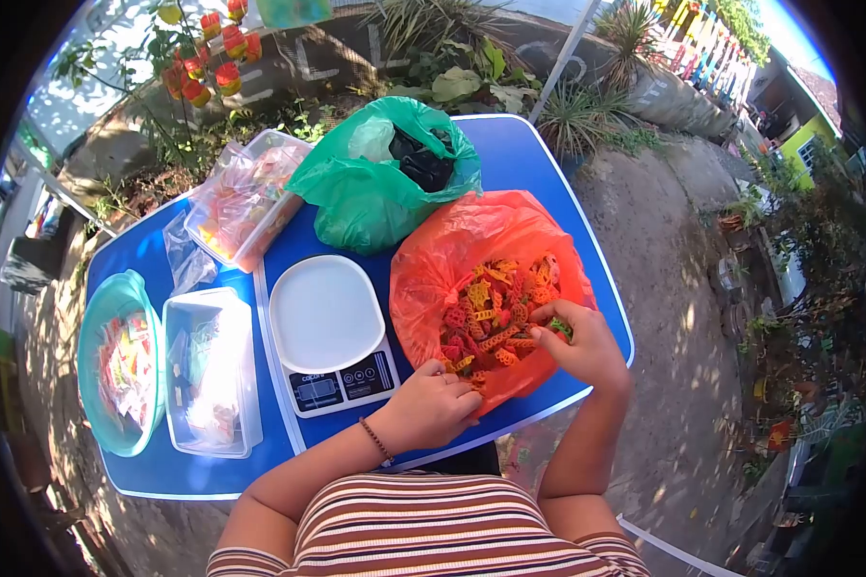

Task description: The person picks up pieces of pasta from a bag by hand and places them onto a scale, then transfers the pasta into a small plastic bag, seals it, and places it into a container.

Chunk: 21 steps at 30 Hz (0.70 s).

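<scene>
An open red plastic bag (pixel 423 260) on the blue table holds many orange, red and yellow lattice-shaped snack pieces (pixel 498 317). My left hand (pixel 431 404), with a beaded bracelet on the wrist, has its fingers closed on the bag's near left edge. Over the bag's right side, my right hand (pixel 579 338) reaches in among the pieces, thumb and fingers apart, beside a few green pieces (pixel 558 329). Left of the bag is a white kitchen scale (pixel 327 313) with a bare platform and a dark panel.
A green plastic bag (pixel 366 207) with black plastic inside stands behind the scale. Leftward are a container of bagged items (pixel 245 207), a white rectangular tub (pixel 212 375) and a teal basin (pixel 94 385) with small packets. The folding table's (pixel 510 149) white edge runs close to my body.
</scene>
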{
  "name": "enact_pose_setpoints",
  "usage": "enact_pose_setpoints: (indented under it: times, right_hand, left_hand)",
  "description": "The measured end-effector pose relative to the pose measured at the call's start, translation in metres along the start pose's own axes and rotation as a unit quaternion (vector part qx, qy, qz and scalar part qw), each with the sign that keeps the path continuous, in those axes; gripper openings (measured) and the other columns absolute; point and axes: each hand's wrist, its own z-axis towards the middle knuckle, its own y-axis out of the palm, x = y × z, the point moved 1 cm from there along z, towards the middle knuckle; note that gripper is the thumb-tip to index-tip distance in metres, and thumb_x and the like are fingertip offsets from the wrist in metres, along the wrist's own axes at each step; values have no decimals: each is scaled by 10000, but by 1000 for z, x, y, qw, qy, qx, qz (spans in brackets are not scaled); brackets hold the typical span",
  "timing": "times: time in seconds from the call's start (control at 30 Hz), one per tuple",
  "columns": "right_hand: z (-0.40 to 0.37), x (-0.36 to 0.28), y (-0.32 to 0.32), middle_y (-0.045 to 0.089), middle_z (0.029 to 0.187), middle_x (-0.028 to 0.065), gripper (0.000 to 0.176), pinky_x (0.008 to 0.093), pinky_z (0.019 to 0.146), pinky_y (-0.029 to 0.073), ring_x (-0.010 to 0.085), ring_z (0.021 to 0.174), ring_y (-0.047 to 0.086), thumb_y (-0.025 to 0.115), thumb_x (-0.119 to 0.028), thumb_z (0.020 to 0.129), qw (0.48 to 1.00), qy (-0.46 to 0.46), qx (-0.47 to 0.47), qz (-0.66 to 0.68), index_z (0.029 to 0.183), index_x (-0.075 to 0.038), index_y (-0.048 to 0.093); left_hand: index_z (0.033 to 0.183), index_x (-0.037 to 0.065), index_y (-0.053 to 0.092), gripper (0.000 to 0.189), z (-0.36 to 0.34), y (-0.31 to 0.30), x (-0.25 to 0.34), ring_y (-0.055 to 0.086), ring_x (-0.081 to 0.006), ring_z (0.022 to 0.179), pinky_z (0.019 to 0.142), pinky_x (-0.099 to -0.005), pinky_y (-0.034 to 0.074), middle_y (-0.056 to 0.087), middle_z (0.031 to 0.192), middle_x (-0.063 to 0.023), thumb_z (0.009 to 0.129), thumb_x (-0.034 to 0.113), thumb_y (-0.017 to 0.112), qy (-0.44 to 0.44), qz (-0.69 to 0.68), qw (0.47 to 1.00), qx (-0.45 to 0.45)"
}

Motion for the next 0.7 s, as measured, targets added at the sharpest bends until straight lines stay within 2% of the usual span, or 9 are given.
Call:
enact_pose_setpoints:
  times: [0.13, 0.23, 0.27, 0.33, 0.43, 0.53, 0.7]
  right_hand:
    - [7, -11, 14, 745, 898, 174, 181, 408, 739, 560, 319, 803, 733, 733, -145, 897, 998, 14, 63, 6, 1053, -53, 730]
    - [3, -17, 29, 754, 902, 157, 161, 394, 760, 564, 316, 842, 742, 753, -121, 882, 996, -73, 16, -41, 1012, -27, 741]
    - [0, -16, 31, 750, 899, 149, 167, 410, 770, 563, 325, 856, 734, 760, -122, 869, 993, -32, -11, -111, 1012, -38, 746]
    - [-7, -15, 31, 741, 894, 134, 184, 442, 790, 560, 343, 884, 718, 775, -123, 842, 965, 49, -65, -248, 1014, -61, 756]
    - [-9, -16, 29, 728, 935, 123, 223, 468, 817, 556, 344, 929, 706, 804, -132, 797, 989, -17, -31, -146, 1008, -72, 763]
    - [-4, -10, 50, 712, 976, 119, 237, 455, 815, 559, 347, 949, 699, 820, -137, 774, 987, -79, -20, -140, 1000, -86, 768]
    - [-1, -16, 61, 689, 971, 122, 239, 462, 801, 558, 356, 923, 695, 813, -137, 770, 976, -59, -35, -205, 993, -73, 756]
  left_hand:
    - [921, 142, 698, 166, -1, -2, 2, 683, -186, 772, 792, -348, 457, 717, 827, -7, 909, 300, 747, 9, -33, 999, 3]
    - [945, 140, 709, 161, 2, -1, 3, 685, -182, 761, 757, -334, 464, 724, 835, -2, 899, 286, 758, -19, -18, 1000, 6]
    - [952, 139, 712, 156, 3, 0, 3, 685, -180, 757, 745, -329, 466, 726, 839, 1, 891, 273, 763, -33, -6, 999, 3]
    - [967, 138, 717, 160, 2, 3, 0, 687, -178, 779, 743, -327, 473, 730, 873, 7, 864, 245, 776, -41, 0, 997, 64]
    - [979, 135, 721, 185, 2, 2, -3, 689, -181, 838, 770, -338, 482, 733, 951, 10, 826, 213, 792, -58, 27, 989, 133]
    - [986, 135, 723, 207, 5, -3, -2, 683, -191, 907, 810, -357, 485, 729, 1028, 6, 807, 200, 803, -76, 35, 983, 162]
    - [988, 135, 725, 214, 2, -14, -2, 675, -202, 945, 843, -373, 480, 728, 1066, 2, 805, 202, 814, -103, 23, 977, 183]
